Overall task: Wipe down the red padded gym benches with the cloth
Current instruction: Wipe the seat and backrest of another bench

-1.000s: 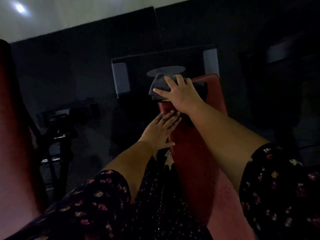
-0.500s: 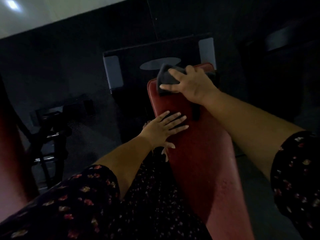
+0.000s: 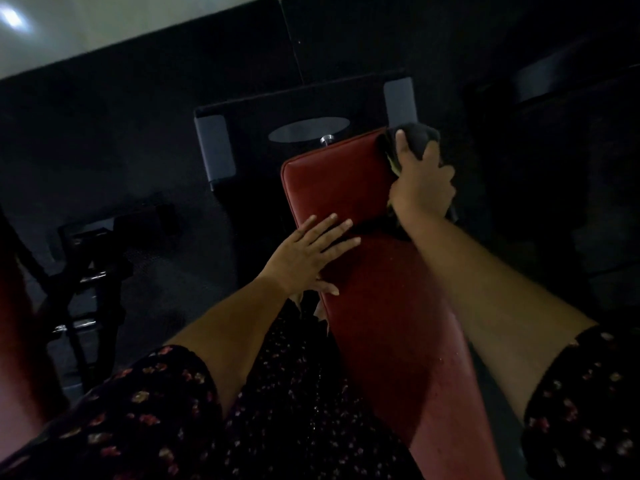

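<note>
A long red padded bench (image 3: 349, 181) runs from the lower right up to the middle of the view. My right hand (image 3: 420, 187) grips a dark grey cloth (image 3: 417, 136) bunched over the bench's far right corner, fingers curled down over the right edge. My left hand (image 3: 308, 252) lies flat with spread fingers on the pad's left side, thumb on the left edge. Part of the cloth is hidden under my right hand.
A dark machine base (image 3: 304, 102) with two grey pads (image 3: 214, 150) and an oval plate (image 3: 308, 128) stands beyond the bench's far end. A black metal frame (image 3: 83, 258) stands at the left. Another red pad (image 3: 14, 341) fills the left edge. The room is dim.
My right hand has slid the cloth from the far left end of the pad across to its far right corner. My left hand has stayed flat on the pad.
</note>
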The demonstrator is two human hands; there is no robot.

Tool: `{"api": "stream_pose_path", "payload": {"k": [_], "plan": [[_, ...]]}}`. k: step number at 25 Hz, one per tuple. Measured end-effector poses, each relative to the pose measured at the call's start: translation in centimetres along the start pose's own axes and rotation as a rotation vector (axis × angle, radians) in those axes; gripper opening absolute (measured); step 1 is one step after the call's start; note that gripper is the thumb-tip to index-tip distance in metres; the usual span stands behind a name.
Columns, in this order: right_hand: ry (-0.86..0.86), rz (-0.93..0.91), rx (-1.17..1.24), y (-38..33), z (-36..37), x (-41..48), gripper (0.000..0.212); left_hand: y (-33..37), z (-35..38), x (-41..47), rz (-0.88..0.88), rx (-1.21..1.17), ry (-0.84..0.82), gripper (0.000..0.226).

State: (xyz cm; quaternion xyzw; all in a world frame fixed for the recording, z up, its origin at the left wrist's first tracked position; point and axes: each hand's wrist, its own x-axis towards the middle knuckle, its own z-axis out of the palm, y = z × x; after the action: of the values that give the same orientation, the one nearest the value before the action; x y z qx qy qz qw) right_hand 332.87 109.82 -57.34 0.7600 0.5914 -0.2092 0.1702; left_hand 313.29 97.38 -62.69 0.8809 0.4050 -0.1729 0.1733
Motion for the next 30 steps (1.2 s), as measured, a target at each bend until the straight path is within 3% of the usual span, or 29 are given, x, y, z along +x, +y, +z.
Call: {"api": "stream_pose_path", "payload": {"k": [2, 4, 6, 9, 15, 18, 24, 30], "plan": [[0.023, 0.022, -0.018, -1.3, 0.9, -1.8, 0.074, -1.6, 0.1, -0.5, -0.254, -0.132, 0.098, 0.104], [0.041, -0.082, -0.081, -2.3, 1.5, -3.2, 0.073, -4.6, -0.3, -0.7, -0.407, -0.255, 0.138, 0.088], [0.03, -0.305, -0.132, -4.0, 2.2, -5.1, 0.071, -8.3, -0.5, -0.8, -0.376, -0.229, 0.152, 0.069], [-0.023, -0.63, -0.292, -6.7, 4.2, -8.5, 0.072, -12.1, -0.8, -0.8, -0.207, -0.091, 0.092, 0.065], [0.013, -0.948, -0.463, -4.5, 6.2, -9.4, 0.062, -13.4, -2.5, 0.3, -0.109, -0.063, 0.111, 0.06], [0.14, -0.761, -0.336, -0.4, 5.2, -6.8, 0.061, -12.3, -4.4, 3.9, -0.008, -0.008, 0.138, 0.057], [0.121, -0.261, -0.173, 6.2, 2.9, -2.8, 0.072, -7.6, -6.7, 11.9, 0.094, 0.017, 0.217, 0.055], [0.015, 0.097, 0.068, 4.9, 3.7, -4.4, 0.079, -6.9, -4.8, 12.9, 0.147, -0.028, 0.226, 0.054]]}}
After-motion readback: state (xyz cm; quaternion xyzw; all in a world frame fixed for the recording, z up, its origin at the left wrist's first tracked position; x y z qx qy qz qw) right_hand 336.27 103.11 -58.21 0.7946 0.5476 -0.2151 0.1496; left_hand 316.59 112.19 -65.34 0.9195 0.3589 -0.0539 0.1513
